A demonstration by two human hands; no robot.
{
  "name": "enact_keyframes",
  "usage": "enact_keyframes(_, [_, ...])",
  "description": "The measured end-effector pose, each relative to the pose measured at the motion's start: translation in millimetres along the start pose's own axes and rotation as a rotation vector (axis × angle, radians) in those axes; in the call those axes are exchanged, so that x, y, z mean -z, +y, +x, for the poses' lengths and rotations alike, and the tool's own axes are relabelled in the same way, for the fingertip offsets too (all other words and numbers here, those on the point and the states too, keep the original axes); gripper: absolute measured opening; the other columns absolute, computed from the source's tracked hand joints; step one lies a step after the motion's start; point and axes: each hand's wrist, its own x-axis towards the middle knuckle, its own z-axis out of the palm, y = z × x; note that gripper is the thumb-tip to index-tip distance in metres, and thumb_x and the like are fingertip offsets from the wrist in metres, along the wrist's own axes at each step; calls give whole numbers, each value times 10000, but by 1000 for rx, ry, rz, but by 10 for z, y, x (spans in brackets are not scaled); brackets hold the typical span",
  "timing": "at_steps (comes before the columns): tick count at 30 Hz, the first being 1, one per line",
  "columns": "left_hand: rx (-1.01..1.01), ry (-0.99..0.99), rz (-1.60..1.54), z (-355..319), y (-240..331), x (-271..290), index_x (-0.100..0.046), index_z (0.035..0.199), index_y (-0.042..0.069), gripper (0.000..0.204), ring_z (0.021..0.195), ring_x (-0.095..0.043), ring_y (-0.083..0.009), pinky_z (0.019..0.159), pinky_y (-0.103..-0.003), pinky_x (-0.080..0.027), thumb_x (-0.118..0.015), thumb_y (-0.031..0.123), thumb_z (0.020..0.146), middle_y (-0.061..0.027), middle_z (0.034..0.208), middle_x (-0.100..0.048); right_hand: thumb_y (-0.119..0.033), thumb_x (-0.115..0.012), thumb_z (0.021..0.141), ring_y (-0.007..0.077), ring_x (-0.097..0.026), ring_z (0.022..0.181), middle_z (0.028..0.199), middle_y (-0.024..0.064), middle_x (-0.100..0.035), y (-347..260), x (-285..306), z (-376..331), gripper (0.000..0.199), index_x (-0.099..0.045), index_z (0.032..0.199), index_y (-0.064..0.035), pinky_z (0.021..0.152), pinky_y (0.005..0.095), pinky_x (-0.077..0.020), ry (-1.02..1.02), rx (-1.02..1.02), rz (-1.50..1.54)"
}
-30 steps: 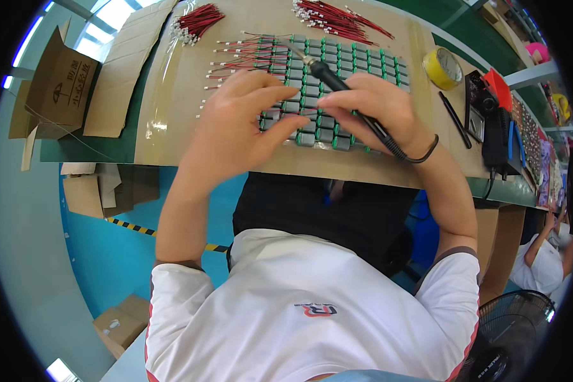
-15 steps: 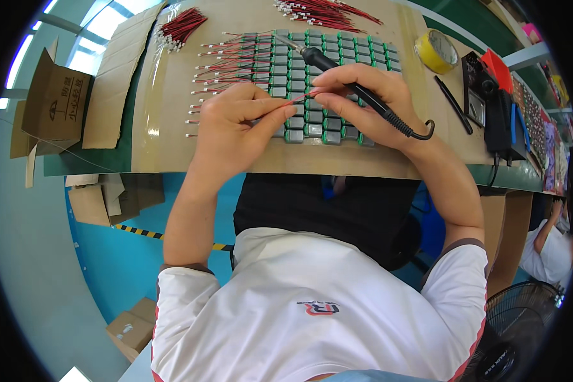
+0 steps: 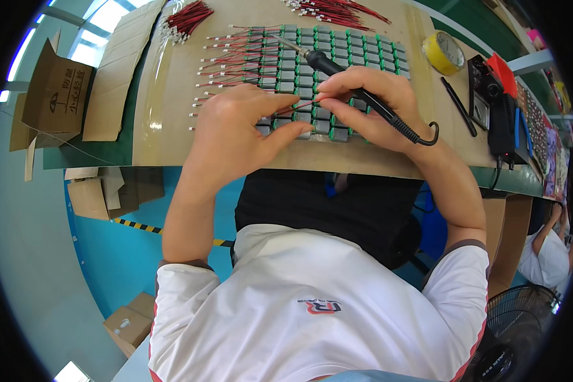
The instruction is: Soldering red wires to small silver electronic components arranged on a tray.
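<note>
With left hand (image 3: 230,130) parted wide at thumb and forefinger, pinching a red wire (image 3: 307,103) in right hand (image 3: 381,105) along with an iron (image 3: 328,65), over near rows of cells (image 3: 321,114): probably light, limp and easily kinked, best gripped close to its tip.

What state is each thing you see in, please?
Left hand: thumb and forefinger parted.
Right hand: fingers pinching a thin red wire.
Black-handled soldering iron: held in the right hand, tip pointing forward.
Grey blocks with green edges: laid out in rows.
Left bundle of red wires with white connectors: loose.
Upper-left brown cardboard box: open, flaps out.
Black caged fan: cannot tell if running.
</note>
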Motion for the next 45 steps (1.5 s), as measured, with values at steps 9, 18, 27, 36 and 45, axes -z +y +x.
enact_keyframes(9, [-164,113,-65,72,-33,-133,-829,940,43,165,795,-667,-279,734,-401,-550,-889,90,794,-80,811,-759,32,-827,894,146,-772,850,948,69,-791,-66,-10,0,272,-783,1150,-51,756,274,-622,-43,-1,-36])
enact_keyframes(18, [129,113,-366,1,-128,-135,-826,941,42,115,814,-685,-229,741,-360,-561,-853,36,829,-77,852,-757,-2,-824,918,168,-775,836,969,83,-801,-37,-13,-11,295,-782,1200,-74,743,290,-617,-71,20,-57])
enact_keyframes(27, [-15,72,-110,-75,-537,85,-758,887,4,90,1099,-675,-271,940,-382,-539,-823,0,825,-91,1129,-765,-183,-834,957,254,-761,830,1002,120,-811,-3,375,-199,461,-718,1366,-5,762,332,-596,-107,77,-180])
enact_keyframes(36, [-60,41,-29,-83,-564,42,-764,883,-7,101,1180,-646,-285,977,-382,-529,-822,-30,803,-104,1217,-750,-10,-795,868,274,-786,814,919,140,-804,-77,294,-244,402,-735,1260,56,713,344,-617,-176,96,-213])
enact_keyframes(45, [-68,42,1,-77,-557,36,-772,883,-5,107,1174,-646,-289,955,-376,-543,-826,-31,794,-105,1220,-744,-26,-809,854,298,-781,812,933,172,-790,-81,264,-236,381,-763,1225,48,713,354,-615,-185,89,-210])
